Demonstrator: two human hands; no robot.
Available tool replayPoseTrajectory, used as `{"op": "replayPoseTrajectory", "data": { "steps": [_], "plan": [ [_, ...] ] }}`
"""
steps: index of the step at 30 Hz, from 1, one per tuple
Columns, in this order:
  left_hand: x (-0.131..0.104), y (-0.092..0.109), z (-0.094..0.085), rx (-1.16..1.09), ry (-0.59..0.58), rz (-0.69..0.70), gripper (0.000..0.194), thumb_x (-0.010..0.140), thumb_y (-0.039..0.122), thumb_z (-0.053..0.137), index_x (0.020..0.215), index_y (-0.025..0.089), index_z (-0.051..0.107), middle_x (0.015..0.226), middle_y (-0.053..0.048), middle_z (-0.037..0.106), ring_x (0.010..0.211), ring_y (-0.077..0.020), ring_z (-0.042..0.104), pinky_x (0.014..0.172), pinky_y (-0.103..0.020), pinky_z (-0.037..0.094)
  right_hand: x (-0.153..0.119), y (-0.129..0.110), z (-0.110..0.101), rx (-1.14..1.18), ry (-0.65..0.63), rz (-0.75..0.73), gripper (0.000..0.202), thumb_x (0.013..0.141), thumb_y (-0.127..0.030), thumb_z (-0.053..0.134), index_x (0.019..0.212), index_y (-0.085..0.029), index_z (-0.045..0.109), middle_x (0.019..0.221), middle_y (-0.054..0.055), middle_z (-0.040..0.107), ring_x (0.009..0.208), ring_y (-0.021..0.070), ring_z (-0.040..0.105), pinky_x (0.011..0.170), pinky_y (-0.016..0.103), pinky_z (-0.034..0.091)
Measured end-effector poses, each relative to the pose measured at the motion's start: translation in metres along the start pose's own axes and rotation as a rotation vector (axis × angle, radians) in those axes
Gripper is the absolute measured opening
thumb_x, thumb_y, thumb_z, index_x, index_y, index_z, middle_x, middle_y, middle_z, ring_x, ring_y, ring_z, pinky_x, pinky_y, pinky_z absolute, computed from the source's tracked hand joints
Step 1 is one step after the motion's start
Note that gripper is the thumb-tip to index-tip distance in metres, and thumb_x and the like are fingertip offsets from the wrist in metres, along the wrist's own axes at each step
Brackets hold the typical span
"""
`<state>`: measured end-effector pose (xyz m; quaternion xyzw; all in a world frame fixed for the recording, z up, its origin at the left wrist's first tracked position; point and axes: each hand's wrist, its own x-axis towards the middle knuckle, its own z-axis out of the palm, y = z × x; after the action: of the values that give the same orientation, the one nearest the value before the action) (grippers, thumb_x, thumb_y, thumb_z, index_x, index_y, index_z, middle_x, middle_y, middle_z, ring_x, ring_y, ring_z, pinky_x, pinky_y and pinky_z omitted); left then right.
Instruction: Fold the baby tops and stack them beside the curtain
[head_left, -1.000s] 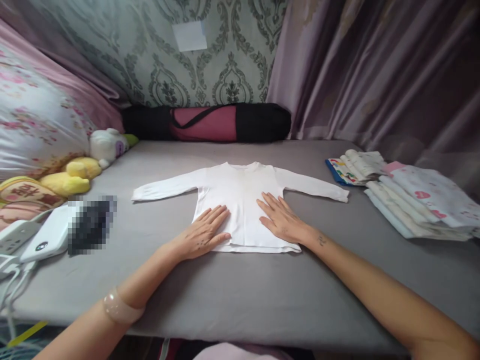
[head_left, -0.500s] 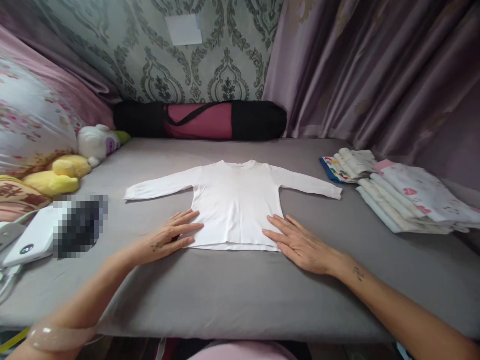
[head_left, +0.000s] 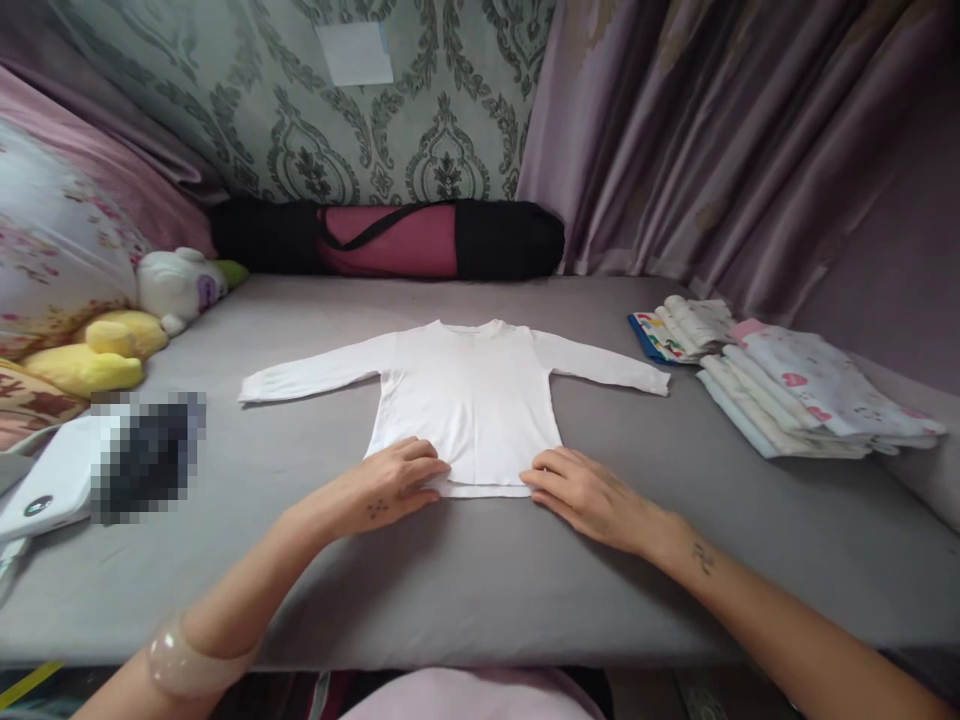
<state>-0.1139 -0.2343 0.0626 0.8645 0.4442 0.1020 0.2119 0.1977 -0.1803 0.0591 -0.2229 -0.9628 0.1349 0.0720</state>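
A white long-sleeved shirt [head_left: 469, 400] lies flat on the grey sheet [head_left: 465, 580], its neck away from me and both sleeves spread to the sides. At the lower left of its hem, my left hand [head_left: 397, 482] rests with bent fingers, thumb and fingertips close together on the cloth. My right hand [head_left: 585, 495] is at the lower right hem, its fingers curled and pinching the edge. The front layer of the hem sits slightly above the back layer between the hands.
Folded clothes [head_left: 817, 395] lie at the right, beside a smaller folded pile [head_left: 682, 330]. A black and maroon roll bag [head_left: 390, 240] lies along the wall. At the left are plush toys [head_left: 176, 285], a pillow [head_left: 60, 240] and a white device [head_left: 64, 470].
My left hand has slid right along the hem and its flat fingers have bent. The right hand's spread fingers have curled in at the hem corner. The view has shifted slightly.
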Motion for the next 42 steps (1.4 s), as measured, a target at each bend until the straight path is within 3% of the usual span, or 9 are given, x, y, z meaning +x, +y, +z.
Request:
{"op": "replayPoseTrajectory", "data": {
  "steps": [4, 11, 15, 18, 21, 26, 30, 37, 42],
  "plan": [
    [-0.011, 0.003, -0.006, 0.029, -0.023, -0.018, 0.032, 0.089, 0.011, 0.044, 0.114, 0.022, 0.06, 0.104, -0.006, 0.059, 0.097, -0.0185, 0.056, 0.083, -0.028, 0.046, -0.007, 0.0, -0.005, 0.007, -0.058, 0.014, 0.036, 0.09, 0.0, 0.036, 0.112, -0.02, 0.057, 0.109, 0.008, 0.059, 0.1, 0.0186, 0.054, 0.089, 0.032, 0.045],
    [-0.018, -0.007, -0.01, -0.011, -0.06, -0.123, 0.038, 0.07, 0.001, 0.042, 0.098, 0.021, 0.059, 0.096, -0.004, 0.058, 0.084, -0.0159, 0.055, 0.073, -0.025, 0.043, -0.008, -0.002, -0.015, 0.028, -0.117, 0.092, 0.033, 0.081, 0.005, 0.035, 0.091, -0.019, 0.054, 0.095, 0.005, 0.057, 0.088, 0.018, 0.05, 0.082, 0.031, 0.044],
    [-0.022, -0.007, -0.02, -0.095, -0.12, -0.138, 0.029, 0.069, 0.005, 0.045, 0.09, 0.02, 0.058, 0.089, -0.003, 0.058, 0.077, -0.0149, 0.054, 0.067, -0.024, 0.04, -0.015, -0.002, -0.027, 0.114, -0.142, 0.127, 0.031, 0.074, 0.004, 0.04, 0.086, -0.02, 0.056, 0.093, 0.004, 0.058, 0.088, 0.0172, 0.051, 0.08, 0.029, 0.043],
    [-0.021, -0.008, -0.027, -0.155, -0.22, -0.154, 0.011, 0.082, 0.018, 0.047, 0.079, 0.02, 0.057, 0.079, -0.001, 0.056, 0.069, -0.013, 0.05, 0.061, -0.023, 0.037, -0.021, 0.01, -0.039, 0.276, -0.197, 0.166, 0.028, 0.072, 0.001, 0.044, 0.08, -0.02, 0.061, 0.089, 0.001, 0.062, 0.084, 0.0144, 0.055, 0.076, 0.024, 0.043],
    [-0.01, -0.016, -0.033, -0.166, -0.253, -0.165, 0.03, 0.092, 0.037, 0.044, 0.071, 0.019, 0.055, 0.07, 0.0, 0.053, 0.061, -0.0111, 0.045, 0.057, -0.022, 0.034, -0.025, 0.046, -0.051, 0.412, -0.229, 0.325, 0.025, 0.077, -0.008, 0.046, 0.084, -0.019, 0.068, 0.077, -0.001, 0.066, 0.069, 0.0124, 0.058, 0.065, 0.022, 0.043],
    [0.039, -0.031, -0.046, -0.123, -0.103, -0.145, 0.035, 0.094, 0.042, 0.038, 0.078, 0.019, 0.059, 0.07, 0.0, 0.057, 0.062, -0.0114, 0.048, 0.056, -0.022, 0.037, -0.031, 0.141, -0.064, 0.119, 0.258, 0.864, 0.027, 0.085, -0.019, 0.045, 0.094, -0.016, 0.071, 0.09, 0.006, 0.072, 0.081, 0.0179, 0.063, 0.075, 0.027, 0.046],
    [0.102, -0.044, -0.041, -0.141, 0.053, -0.085, 0.031, 0.094, 0.036, 0.038, 0.092, 0.018, 0.064, 0.088, -0.005, 0.066, 0.072, -0.0134, 0.058, 0.062, -0.023, 0.044, -0.029, 0.192, -0.061, -0.098, 0.303, 1.23, 0.034, 0.088, -0.02, 0.047, 0.114, -0.014, 0.067, 0.112, 0.015, 0.069, 0.105, 0.0249, 0.063, 0.088, 0.031, 0.045],
    [0.213, -0.072, -0.005, -0.09, 0.266, -0.031, 0.034, 0.089, 0.026, 0.045, 0.119, 0.015, 0.059, 0.121, -0.013, 0.063, 0.108, -0.0236, 0.062, 0.093, -0.038, 0.05, -0.022, 0.221, -0.049, -0.155, 0.164, 1.317, 0.039, 0.085, -0.03, 0.056, 0.117, -0.012, 0.068, 0.122, 0.022, 0.064, 0.114, 0.032, 0.06, 0.09, 0.038, 0.046],
    [0.261, -0.074, 0.009, -0.063, 0.225, -0.055, 0.055, 0.083, 0.029, 0.057, 0.132, 0.006, 0.049, 0.139, -0.022, 0.05, 0.131, -0.03, 0.047, 0.111, -0.042, 0.037, -0.026, 0.234, -0.053, 0.103, 0.283, 1.323, 0.026, 0.073, -0.026, 0.064, 0.093, -0.013, 0.074, 0.087, 0.011, 0.073, 0.084, 0.0249, 0.068, 0.07, 0.028, 0.048]
  ]
}}
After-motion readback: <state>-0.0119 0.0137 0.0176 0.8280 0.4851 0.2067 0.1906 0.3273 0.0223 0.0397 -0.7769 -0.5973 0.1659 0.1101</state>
